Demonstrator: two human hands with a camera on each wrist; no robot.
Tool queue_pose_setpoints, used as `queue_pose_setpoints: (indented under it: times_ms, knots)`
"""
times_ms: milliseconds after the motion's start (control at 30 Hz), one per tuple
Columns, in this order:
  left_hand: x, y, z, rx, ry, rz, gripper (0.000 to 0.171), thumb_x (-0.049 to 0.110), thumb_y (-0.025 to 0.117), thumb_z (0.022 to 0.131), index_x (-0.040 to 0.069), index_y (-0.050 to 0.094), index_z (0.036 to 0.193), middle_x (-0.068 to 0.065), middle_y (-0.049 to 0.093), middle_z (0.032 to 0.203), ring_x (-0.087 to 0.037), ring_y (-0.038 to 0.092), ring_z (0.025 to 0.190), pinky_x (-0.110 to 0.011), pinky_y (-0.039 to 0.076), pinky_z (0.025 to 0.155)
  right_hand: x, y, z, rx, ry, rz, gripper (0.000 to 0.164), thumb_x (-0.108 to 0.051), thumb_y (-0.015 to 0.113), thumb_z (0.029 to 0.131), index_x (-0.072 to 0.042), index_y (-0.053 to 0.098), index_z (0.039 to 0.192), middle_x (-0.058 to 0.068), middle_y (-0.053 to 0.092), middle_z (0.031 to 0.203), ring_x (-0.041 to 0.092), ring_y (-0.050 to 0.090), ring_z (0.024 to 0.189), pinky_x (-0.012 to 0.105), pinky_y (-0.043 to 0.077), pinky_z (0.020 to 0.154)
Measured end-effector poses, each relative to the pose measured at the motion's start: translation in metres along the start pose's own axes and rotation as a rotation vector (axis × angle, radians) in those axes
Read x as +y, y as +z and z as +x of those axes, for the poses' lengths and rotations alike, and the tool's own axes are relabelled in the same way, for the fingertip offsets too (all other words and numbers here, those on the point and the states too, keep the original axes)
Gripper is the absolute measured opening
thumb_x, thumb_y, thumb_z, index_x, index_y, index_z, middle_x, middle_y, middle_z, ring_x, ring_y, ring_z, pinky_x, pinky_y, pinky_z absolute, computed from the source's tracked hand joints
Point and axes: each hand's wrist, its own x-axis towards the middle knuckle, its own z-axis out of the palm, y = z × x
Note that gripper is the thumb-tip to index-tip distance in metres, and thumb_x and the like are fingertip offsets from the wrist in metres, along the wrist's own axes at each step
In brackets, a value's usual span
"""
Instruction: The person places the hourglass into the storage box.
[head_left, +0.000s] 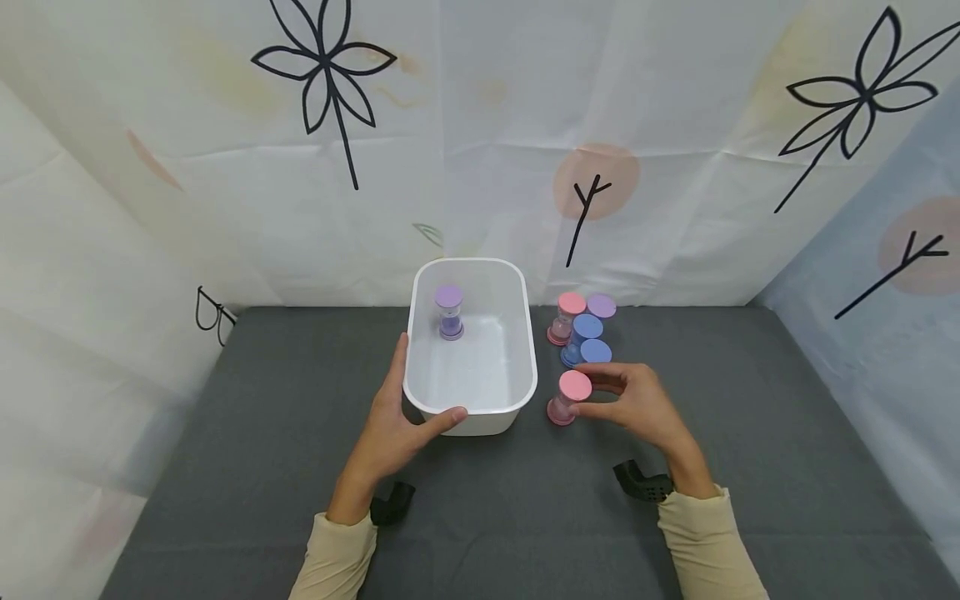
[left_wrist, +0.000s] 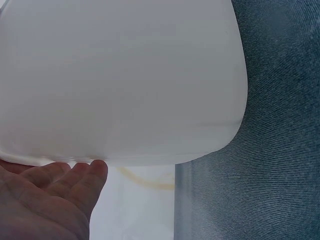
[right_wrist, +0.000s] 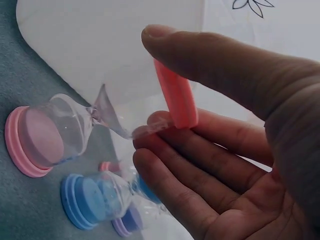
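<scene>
A pink sand timer (head_left: 574,386) stands upright on the table, right of a white plastic bin (head_left: 471,423). My right hand (head_left: 633,406) pinches it near its pink top cap, the thumb on one side and the fingers on the other; its pink sand (right_wrist: 44,136) lies in the lower bulb. My left hand (head_left: 390,437) rests against the bin's near left corner, fingers straight along the left wall and thumb at the front rim. Inside the bin stands a purple sand timer (head_left: 449,312). In the left wrist view, the fingertips (left_wrist: 98,169) touch the bin's edge.
Behind the right hand cluster more sand timers: another pink one (head_left: 572,303), a purple one (head_left: 601,306) and two blue ones (head_left: 587,326). A dark grey cloth (head_left: 510,533) covers the table. Patterned white curtains (head_left: 495,100) hang behind and at both sides.
</scene>
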Motion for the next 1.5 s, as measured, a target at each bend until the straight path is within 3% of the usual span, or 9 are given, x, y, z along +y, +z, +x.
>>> queue_pose_setpoints:
  times_ms: [233,667,767,1000,1167,1367,1500]
  knots:
    - [0.001,0.0,0.0,-0.002,-0.002,-0.001,0.12,0.024,0.088,0.08,0.032,0.003,0.164,-0.001,0.02,0.167,-0.03,0.029,0.148,-0.064,0.021,0.116,0.002,0.012,0.004,0.037,-0.008,-0.041,0.054,-0.009,0.09,0.076,0.005,0.069,0.124,0.017,0.07,0.119,0.033,0.069,0.108,0.058,0.052,0.092]
    - [0.002,0.0,-0.001,0.0,-0.017,0.003,0.12,0.026,0.088,0.08,0.032,0.003,0.164,0.001,0.017,0.168,-0.028,0.026,0.149,-0.064,0.021,0.116,0.0,0.016,0.005,0.059,-0.013,-0.024,0.053,-0.008,0.089,0.077,0.006,0.069,0.123,0.018,0.07,0.118,0.035,0.07,0.107,0.059,0.052,0.09]
    - [0.002,0.0,-0.001,0.0,-0.021,0.005,0.12,0.026,0.088,0.08,0.032,0.003,0.164,0.0,0.018,0.167,-0.029,0.027,0.149,-0.064,0.021,0.116,0.0,0.016,0.004,0.064,-0.024,-0.015,0.052,-0.007,0.09,0.076,0.006,0.069,0.122,0.017,0.071,0.116,0.033,0.07,0.106,0.055,0.053,0.09]
    - [0.002,0.0,0.0,0.003,-0.012,0.01,0.119,0.026,0.088,0.08,0.032,0.003,0.164,0.0,0.018,0.167,-0.028,0.027,0.149,-0.064,0.021,0.116,-0.015,0.007,-0.003,0.114,-0.063,0.072,0.05,-0.004,0.089,0.077,0.004,0.07,0.122,0.017,0.071,0.116,0.018,0.07,0.106,0.023,0.055,0.086]
    - [0.001,-0.001,-0.001,0.004,-0.005,0.008,0.119,0.025,0.088,0.08,0.033,0.004,0.163,0.0,0.019,0.167,-0.029,0.027,0.149,-0.064,0.021,0.116,-0.028,0.002,-0.007,0.191,-0.114,0.157,0.05,0.005,0.087,0.074,0.006,0.07,0.122,0.017,0.071,0.117,0.008,0.069,0.105,0.024,0.055,0.086]
    - [0.0,-0.002,-0.001,0.003,-0.004,0.012,0.12,0.026,0.089,0.079,0.031,0.004,0.164,0.002,0.018,0.167,-0.028,0.026,0.15,-0.063,0.021,0.116,-0.041,-0.003,-0.013,0.298,-0.173,0.224,0.052,0.011,0.085,0.075,0.008,0.068,0.123,0.004,0.072,0.116,0.012,0.069,0.107,0.023,0.053,0.091]
    - [0.0,-0.001,0.0,0.0,0.009,0.005,0.12,0.025,0.089,0.079,0.031,0.004,0.164,0.001,0.019,0.167,-0.027,0.027,0.149,-0.063,0.022,0.116,-0.052,-0.006,-0.017,0.344,-0.249,0.362,0.052,0.019,0.081,0.073,0.014,0.065,0.123,0.009,0.072,0.115,0.018,0.069,0.104,0.026,0.055,0.089]
